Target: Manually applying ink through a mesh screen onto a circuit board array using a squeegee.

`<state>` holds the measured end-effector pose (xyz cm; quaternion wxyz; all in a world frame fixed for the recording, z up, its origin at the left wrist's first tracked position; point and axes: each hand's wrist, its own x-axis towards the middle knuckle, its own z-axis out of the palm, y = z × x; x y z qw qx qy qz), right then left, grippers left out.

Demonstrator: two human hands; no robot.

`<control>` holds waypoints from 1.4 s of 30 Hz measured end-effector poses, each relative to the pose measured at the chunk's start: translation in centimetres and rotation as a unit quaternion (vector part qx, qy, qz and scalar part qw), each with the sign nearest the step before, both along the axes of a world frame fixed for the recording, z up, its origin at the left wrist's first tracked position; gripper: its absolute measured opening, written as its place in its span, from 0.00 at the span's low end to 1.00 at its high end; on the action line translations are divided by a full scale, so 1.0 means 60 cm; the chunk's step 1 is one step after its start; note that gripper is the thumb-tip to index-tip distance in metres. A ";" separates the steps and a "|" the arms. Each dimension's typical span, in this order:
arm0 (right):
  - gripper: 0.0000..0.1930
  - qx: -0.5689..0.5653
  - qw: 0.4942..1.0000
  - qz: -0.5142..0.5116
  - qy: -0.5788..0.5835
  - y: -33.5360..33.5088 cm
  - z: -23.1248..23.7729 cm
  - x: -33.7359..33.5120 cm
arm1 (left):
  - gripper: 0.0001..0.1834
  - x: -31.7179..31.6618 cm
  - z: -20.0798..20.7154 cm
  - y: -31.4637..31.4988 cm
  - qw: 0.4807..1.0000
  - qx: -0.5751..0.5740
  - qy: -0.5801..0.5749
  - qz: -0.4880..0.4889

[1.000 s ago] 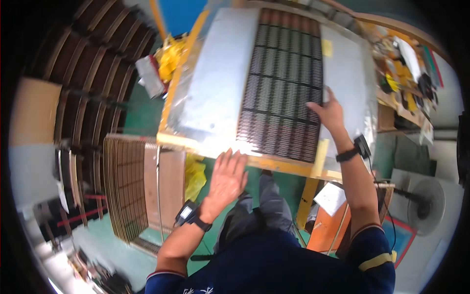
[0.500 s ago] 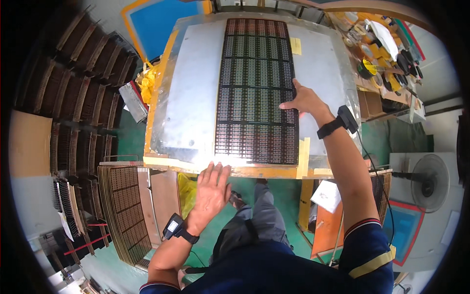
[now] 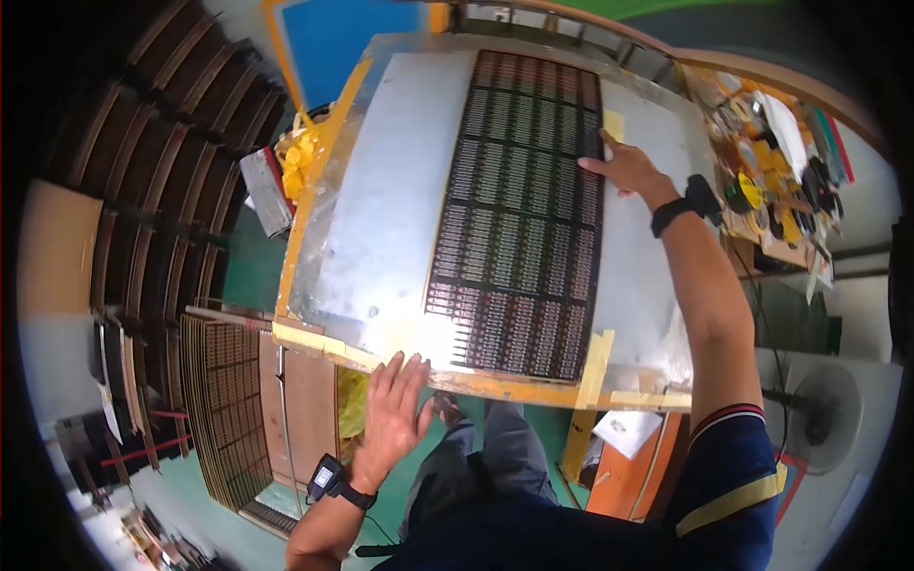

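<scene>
A dark grid-patterned panel (image 3: pixel 519 214) lies lengthwise, near to far, on the pale tabletop (image 3: pixel 376 181). The right hand (image 3: pixel 636 173), thumb and forefinger spread, is at its far right edge; the left hand (image 3: pixel 391 419), fingers extended, meets the tabletop's near edge.

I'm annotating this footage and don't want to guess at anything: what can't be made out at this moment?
All in the head view:
Underside of the dark patterned panel: hidden against the pale work surface.
Panel's near-left corner: washed out by glare.
Finest details of its pattern: too small.
Palm of the left hand: hidden by the back of that hand.
Blades of the fan: blurred.
</scene>
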<state>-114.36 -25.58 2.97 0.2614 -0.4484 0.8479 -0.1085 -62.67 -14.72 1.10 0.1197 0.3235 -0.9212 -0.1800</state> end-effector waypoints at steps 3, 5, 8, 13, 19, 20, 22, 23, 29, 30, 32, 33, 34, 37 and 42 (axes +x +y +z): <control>0.55 -0.005 0.999 0.045 -0.028 -0.010 -0.015 -0.043 | 0.30 0.011 -0.024 0.010 0.999 -0.002 -0.018 0.040; 0.48 -0.043 0.995 0.062 -0.067 -0.015 -0.021 -0.056 | 0.31 0.019 -0.042 0.019 0.996 -0.032 0.062 0.056; 0.34 0.068 0.988 0.139 -0.001 -0.036 -0.031 -0.071 | 0.30 0.024 -0.066 0.030 0.985 -0.042 0.149 0.071; 0.28 -0.197 0.945 0.255 0.061 -0.015 -0.077 0.051 | 0.35 0.071 -0.071 0.122 0.952 0.044 0.204 0.223; 0.25 -0.088 0.855 0.294 -0.418 0.117 -0.040 0.539 | 0.37 0.215 -0.094 0.244 0.772 0.213 0.401 0.445; 0.29 -0.119 0.813 0.333 -0.463 0.147 -0.020 0.645 | 0.37 0.249 -0.083 0.240 0.708 0.234 0.489 0.453; 0.40 -0.115 0.713 0.392 -0.570 0.201 0.058 0.834 | 0.37 0.304 -0.027 0.242 0.566 0.226 0.669 0.424; 0.40 -0.135 0.652 0.424 -0.614 0.228 0.112 0.923 | 0.36 0.358 0.025 0.243 0.490 0.200 0.742 0.410; 0.50 -0.017 0.156 0.334 -0.929 0.411 0.473 1.303 | 0.29 0.600 0.436 0.345 0.473 -0.163 0.866 0.022; 0.51 -0.006 0.099 0.346 -0.933 0.447 0.514 1.326 | 0.30 0.616 0.481 0.375 0.499 -0.199 0.843 -0.012; 0.52 0.004 0.077 0.326 -0.942 0.516 0.563 1.366 | 0.31 0.634 0.540 0.415 0.541 -0.270 0.795 -0.047; 0.53 0.031 0.057 0.324 -0.944 0.550 0.576 1.381 | 0.31 0.638 0.552 0.435 0.556 -0.292 0.777 -0.034; 0.55 0.051 -0.005 0.337 -0.940 0.573 0.570 1.389 | 0.31 0.635 0.552 0.464 0.545 -0.297 0.783 0.044; 0.51 -0.019 0.018 0.493 -0.870 0.599 0.522 1.437 | 0.31 0.656 0.511 0.520 0.509 -0.286 0.810 0.051; 0.42 0.017 0.328 0.566 -0.757 0.525 0.287 1.409 | 0.30 0.658 0.270 0.554 0.416 -0.111 0.875 0.219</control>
